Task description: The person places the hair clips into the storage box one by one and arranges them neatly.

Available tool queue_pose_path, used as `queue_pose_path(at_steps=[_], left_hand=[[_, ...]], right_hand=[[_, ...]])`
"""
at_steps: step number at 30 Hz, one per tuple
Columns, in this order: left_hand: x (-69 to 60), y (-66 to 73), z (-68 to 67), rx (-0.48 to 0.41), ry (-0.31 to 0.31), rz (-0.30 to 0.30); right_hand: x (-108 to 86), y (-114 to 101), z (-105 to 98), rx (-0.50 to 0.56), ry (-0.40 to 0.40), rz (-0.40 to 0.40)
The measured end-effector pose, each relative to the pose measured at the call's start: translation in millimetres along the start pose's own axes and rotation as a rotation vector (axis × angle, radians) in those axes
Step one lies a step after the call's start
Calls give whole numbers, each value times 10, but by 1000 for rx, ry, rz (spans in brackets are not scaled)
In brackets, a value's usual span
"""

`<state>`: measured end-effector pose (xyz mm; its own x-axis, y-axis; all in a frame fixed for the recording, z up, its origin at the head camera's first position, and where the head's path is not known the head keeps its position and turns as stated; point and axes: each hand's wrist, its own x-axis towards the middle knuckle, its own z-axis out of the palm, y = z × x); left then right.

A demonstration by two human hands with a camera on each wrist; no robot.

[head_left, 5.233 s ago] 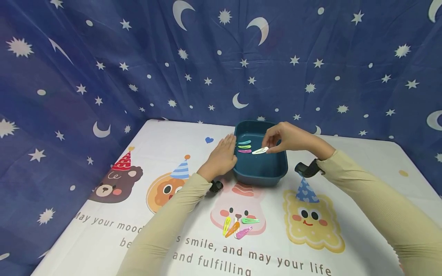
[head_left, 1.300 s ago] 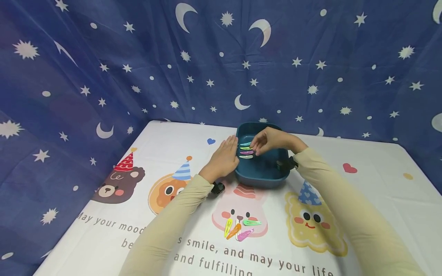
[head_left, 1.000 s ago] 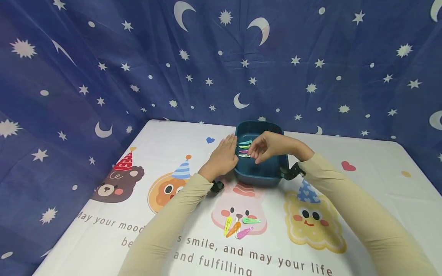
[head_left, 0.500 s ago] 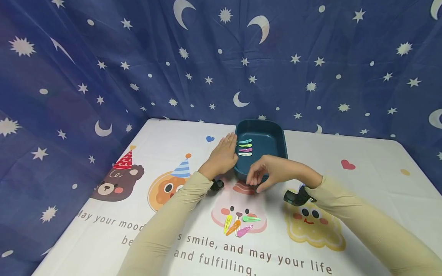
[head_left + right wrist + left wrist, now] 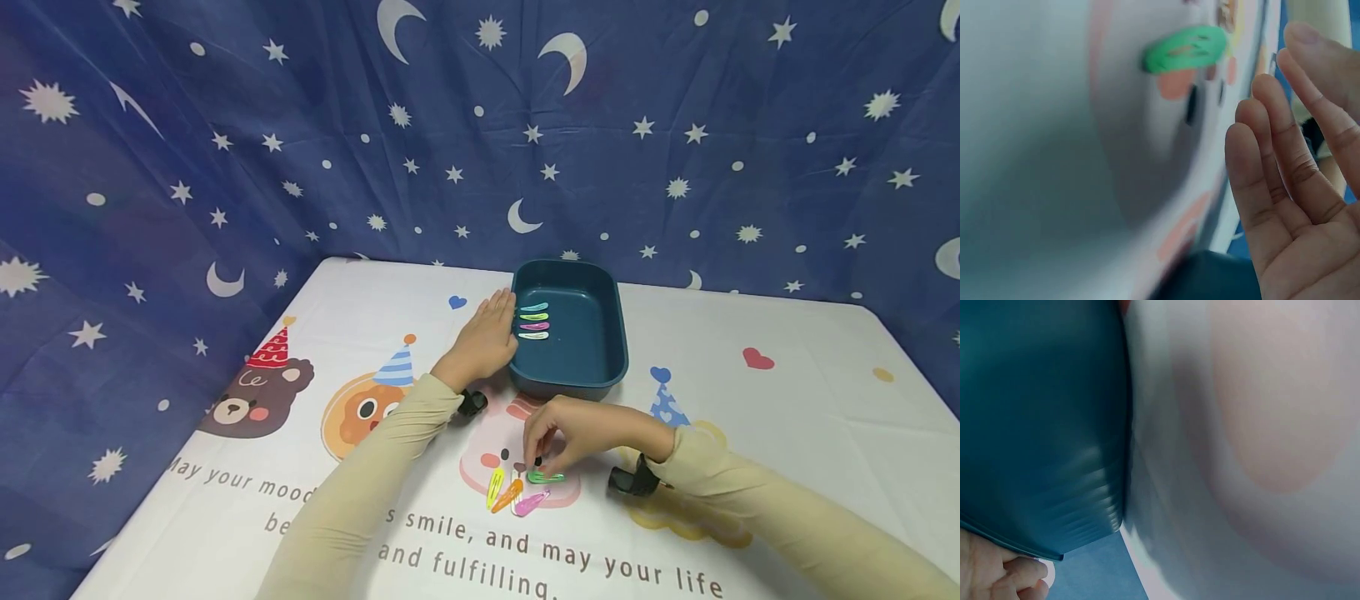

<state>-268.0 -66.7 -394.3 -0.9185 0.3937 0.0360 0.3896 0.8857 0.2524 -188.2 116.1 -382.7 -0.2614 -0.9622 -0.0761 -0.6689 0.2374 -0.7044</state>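
Observation:
My left hand [image 5: 483, 337] rests with straight fingers against the left wall of a dark teal bin [image 5: 570, 387]; its fingertips lie by the rim in the left wrist view. Inside, a blue hair clip [image 5: 535, 307], a yellow-green one [image 5: 534, 317], a pink one [image 5: 535, 326] and a white one [image 5: 534, 336] lie in a column along the left. My right hand [image 5: 577, 429] hovers over a green hair clip [image 5: 1188, 50], thumb and fingers apart, holding nothing. Beside that clip lie a yellow clip [image 5: 495, 487], an orange clip [image 5: 507, 497] and a purple clip [image 5: 532, 502]. A white clip is partly hidden under the orange one.
The white tablecloth [image 5: 810, 400] carries printed cartoon figures and lettering. A dark blue curtain [image 5: 450, 125] with moons and stars hangs behind and to the left. Each wrist wears a small black camera mount.
The right hand set the white clip down in the bin below the pink one, let go, and came back over the front rim to the loose clips. The left hand stayed at the bin.

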Motion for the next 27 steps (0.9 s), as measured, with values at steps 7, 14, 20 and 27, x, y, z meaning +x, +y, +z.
queue_pose_path(at_steps=[7,14,20,27], left_hand=[[5,-6,4,7,6,10],[-6,3,-10,-4,0,4],[-4,-1,-5,-3,-5,1],[-6,-3,-9,4,-6,4]], right_hand=[[45,41,115,-48,-26,-30],[68,6,147,-96,-38,3],[56,30,128,-141,-40,51],[-59,132,73,-157,-7,78]])
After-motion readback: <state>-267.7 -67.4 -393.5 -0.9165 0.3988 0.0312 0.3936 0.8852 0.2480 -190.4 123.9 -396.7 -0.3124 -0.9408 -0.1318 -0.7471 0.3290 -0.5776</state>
